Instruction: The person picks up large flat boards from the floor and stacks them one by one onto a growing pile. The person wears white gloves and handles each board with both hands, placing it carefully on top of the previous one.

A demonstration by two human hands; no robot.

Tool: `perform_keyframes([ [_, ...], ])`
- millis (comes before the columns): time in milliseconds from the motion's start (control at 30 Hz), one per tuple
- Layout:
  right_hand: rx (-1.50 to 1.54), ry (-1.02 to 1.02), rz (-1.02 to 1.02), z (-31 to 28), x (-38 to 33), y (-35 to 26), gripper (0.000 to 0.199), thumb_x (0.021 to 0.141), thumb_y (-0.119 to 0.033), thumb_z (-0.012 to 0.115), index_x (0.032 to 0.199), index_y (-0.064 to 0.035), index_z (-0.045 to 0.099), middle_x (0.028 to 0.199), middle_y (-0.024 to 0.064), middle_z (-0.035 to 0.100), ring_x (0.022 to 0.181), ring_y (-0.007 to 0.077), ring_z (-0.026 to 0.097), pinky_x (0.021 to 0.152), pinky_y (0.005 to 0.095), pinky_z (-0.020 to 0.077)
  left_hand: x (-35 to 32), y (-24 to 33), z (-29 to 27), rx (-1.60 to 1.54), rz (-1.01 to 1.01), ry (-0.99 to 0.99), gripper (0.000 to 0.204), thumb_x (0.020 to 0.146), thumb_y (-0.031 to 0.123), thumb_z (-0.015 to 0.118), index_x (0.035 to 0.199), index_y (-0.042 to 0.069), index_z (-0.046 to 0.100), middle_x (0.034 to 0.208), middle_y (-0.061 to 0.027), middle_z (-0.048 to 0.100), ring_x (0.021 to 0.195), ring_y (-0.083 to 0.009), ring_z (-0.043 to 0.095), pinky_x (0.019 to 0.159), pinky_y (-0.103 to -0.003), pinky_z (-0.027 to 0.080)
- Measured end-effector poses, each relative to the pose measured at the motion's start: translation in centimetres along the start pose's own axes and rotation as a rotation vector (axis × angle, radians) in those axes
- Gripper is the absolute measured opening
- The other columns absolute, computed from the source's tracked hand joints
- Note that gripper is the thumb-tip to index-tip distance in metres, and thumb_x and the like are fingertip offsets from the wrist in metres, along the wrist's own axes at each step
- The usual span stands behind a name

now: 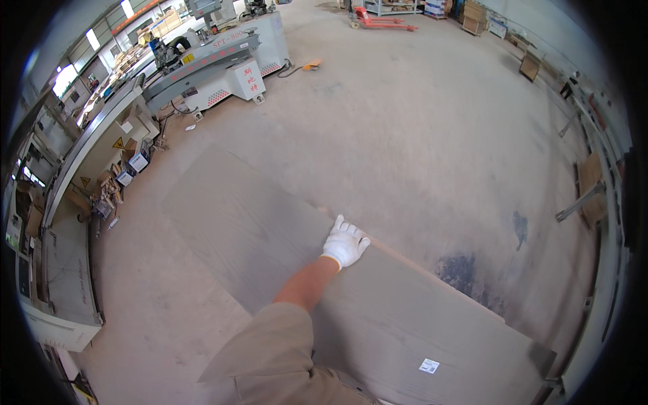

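Observation:
A long grey board [405, 317] with faint wood grain runs slantwise from the upper left to the lower right, with a small white label [429, 365] near its lower end. My left hand [345, 244], in a white knitted glove, reaches across the board's face and grips its far long edge. The fingertips bend over that edge and are partly hidden. A brown sleeve [270, 344] covers my upper arm, and the forearm is bare. My right hand is out of view.
A long machine with a grey-white body [223, 81] stands at the upper left, with boxes and scraps [125, 172] beside its base. A red pallet jack [378, 20] is far off. Metal framing [590, 148] lines the right side. Dark stains [459, 273] mark the concrete floor.

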State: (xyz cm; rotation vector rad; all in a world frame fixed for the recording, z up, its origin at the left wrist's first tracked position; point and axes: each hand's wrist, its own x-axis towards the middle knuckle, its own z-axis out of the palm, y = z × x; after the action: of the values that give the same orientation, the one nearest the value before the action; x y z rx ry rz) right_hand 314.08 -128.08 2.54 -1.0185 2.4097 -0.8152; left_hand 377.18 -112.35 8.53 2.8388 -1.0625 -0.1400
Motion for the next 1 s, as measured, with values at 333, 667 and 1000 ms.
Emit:
perform_keyframes([
  [333,-0.035,-0.136,-0.281,3.6,3.9,6.4,0.046,0.103,-0.029,0.045,0.133,0.0031,0.060,0.132,0.0208,0.064,0.117,0.0338,0.063,0.099,0.0443,0.0514,1.2,-0.2,0.4,-0.047,-0.013,0.052,0.062,0.101,0.053,0.042,0.138,0.007,0.062,0.152,-0.0225,0.047,0.148,-0.0437,0.031,0.124,-0.061,0.011],
  [667,-0.009,0.044,0.248,-2.0,-6.2,-5.5,0.057,0.100,-0.038,0.051,0.136,0.0067,0.050,0.116,0.0327,0.067,0.110,0.0476,0.065,0.097,0.0501,0.0487,-1.9,3.9,-0.5,0.201,-0.058,-0.010,0.058,0.102,0.037,0.042,0.146,0.000,0.048,0.150,-0.0217,0.047,0.145,-0.0376,0.034,0.125,-0.055,0.009],
  [1000,0.732,-0.543,0.389,-0.8,4.1,6.0,0.042,0.100,-0.044,0.052,0.111,-0.0040,0.061,0.099,0.0209,0.070,0.088,0.0477,0.065,0.086,0.0552,0.0515,-11.7,15.3,0.9,0.055,0.115,0.002,0.058,0.098,0.027,0.054,0.141,-0.010,0.044,0.148,-0.0304,0.044,0.142,-0.0435,0.036,0.122,-0.054,0.023],
])
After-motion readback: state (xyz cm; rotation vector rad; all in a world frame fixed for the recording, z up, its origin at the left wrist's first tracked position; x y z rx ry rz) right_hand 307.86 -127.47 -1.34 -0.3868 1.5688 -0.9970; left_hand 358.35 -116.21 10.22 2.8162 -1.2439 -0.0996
